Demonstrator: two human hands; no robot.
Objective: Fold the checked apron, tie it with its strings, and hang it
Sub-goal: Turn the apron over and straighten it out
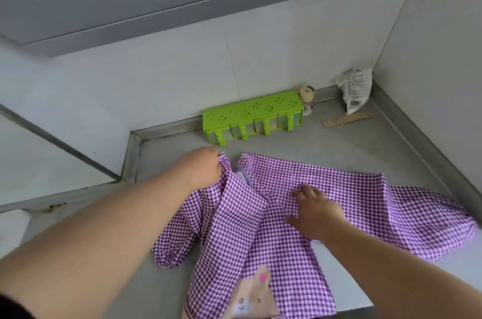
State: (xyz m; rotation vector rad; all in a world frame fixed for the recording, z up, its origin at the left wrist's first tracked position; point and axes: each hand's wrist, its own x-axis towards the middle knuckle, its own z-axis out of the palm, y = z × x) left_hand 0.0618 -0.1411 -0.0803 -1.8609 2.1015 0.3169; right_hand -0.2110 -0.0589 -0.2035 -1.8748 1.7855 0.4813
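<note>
A purple-and-white checked apron (287, 248) lies spread on the grey countertop (167, 157). It has gathered sleeves at the left and right and a rabbit patch (254, 295) near the front edge. My left hand (206, 170) grips the apron's far left upper edge and lifts a fold of it. Over the apron's middle, my right hand (315, 210) presses the cloth flat with spread fingers. No strings are plainly visible.
A green seasoning box (253, 116) stands against the back wall. A small jar (307, 96), a plastic bag (356, 89) and a wooden stick (347, 119) sit in the back right corner. An extractor hood (182, 0) hangs overhead. Walls close in behind and on the right.
</note>
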